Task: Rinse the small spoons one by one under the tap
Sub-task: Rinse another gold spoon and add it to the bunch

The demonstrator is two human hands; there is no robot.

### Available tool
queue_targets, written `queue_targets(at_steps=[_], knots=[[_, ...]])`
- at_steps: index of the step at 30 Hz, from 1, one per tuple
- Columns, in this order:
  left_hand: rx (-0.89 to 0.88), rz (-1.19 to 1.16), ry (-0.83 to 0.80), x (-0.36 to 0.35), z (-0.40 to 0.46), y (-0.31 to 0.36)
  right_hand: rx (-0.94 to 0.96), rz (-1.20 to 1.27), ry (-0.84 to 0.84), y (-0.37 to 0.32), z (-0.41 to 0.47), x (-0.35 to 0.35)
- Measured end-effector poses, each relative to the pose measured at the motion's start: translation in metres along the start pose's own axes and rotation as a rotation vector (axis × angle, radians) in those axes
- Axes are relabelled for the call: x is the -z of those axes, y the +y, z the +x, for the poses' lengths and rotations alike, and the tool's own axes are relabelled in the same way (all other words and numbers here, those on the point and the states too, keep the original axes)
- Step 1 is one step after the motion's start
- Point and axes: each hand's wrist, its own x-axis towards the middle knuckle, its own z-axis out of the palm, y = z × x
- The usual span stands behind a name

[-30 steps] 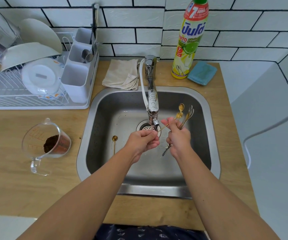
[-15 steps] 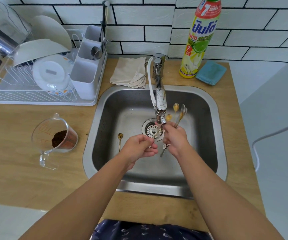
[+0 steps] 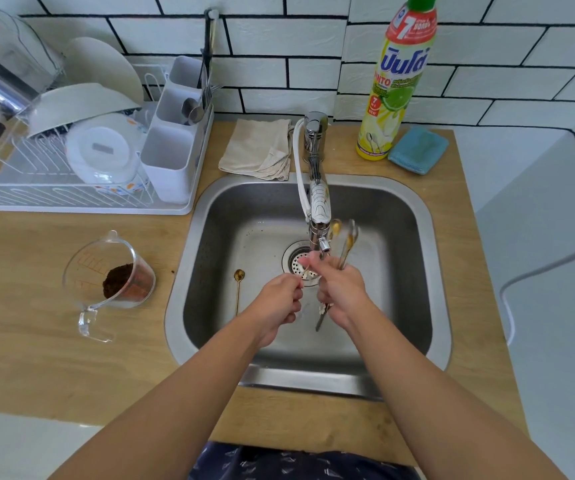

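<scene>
A bundle of small spoons (image 3: 343, 242) is clasped in the right hand (image 3: 339, 292), the bowls fanned upward just beside the tap (image 3: 317, 206) and the handle ends left projecting below the fist. The left hand (image 3: 277, 301) is curled shut just beside it, under the spout; whether anything is pinched there cannot be told (a thin gold sliver seems to run between the two hands, but it is blurred). One gold spoon (image 3: 238, 289) is left lying on the sink (image 3: 428, 258) floor, left of the drain (image 3: 298, 263) and well apart from both hands. No stream of water can be made out. The task is judged to be under way: how many of the held spoons are rinsed cannot be read, and the loose spoon is probably still to be done.
</scene>
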Motion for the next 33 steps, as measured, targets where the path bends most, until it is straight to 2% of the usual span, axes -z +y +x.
queue_targets(at_steps=[3, 8, 14, 20, 23, 26, 31, 33], knots=[[-0.006, 0.005, 0.019, 0.003, 0.003, 0.0, -0.024, -0.062, -0.046, 0.013, -0.01, -0.004], [-0.033, 0.114, -0.007, 0.006, 0.001, -0.003, 0.018, 0.114, 0.137, -0.01, 0.008, 0.004], [-0.149, 0.199, 0.014, 0.002, 0.004, 0.0, -0.049, -0.037, -0.076, 0.003, -0.008, -0.003], [-0.226, 0.433, -0.052, 0.006, 0.0, -0.002, -0.041, 0.083, -0.005, -0.007, 0.0, 0.006], [-0.248, 0.504, -0.032, 0.008, 0.001, 0.0, -0.08, 0.043, -0.008, 0.004, -0.006, 0.003], [-0.233, 0.45, -0.02, 0.01, 0.002, -0.002, -0.111, 0.016, -0.046, 0.01, -0.009, 0.004], [-0.169, 0.414, -0.067, 0.011, -0.002, -0.01, -0.044, 0.15, 0.085, -0.007, 0.005, 0.011], [-0.171, 0.413, -0.061, 0.011, -0.001, -0.01, -0.051, 0.095, 0.049, -0.006, 0.003, 0.009]])
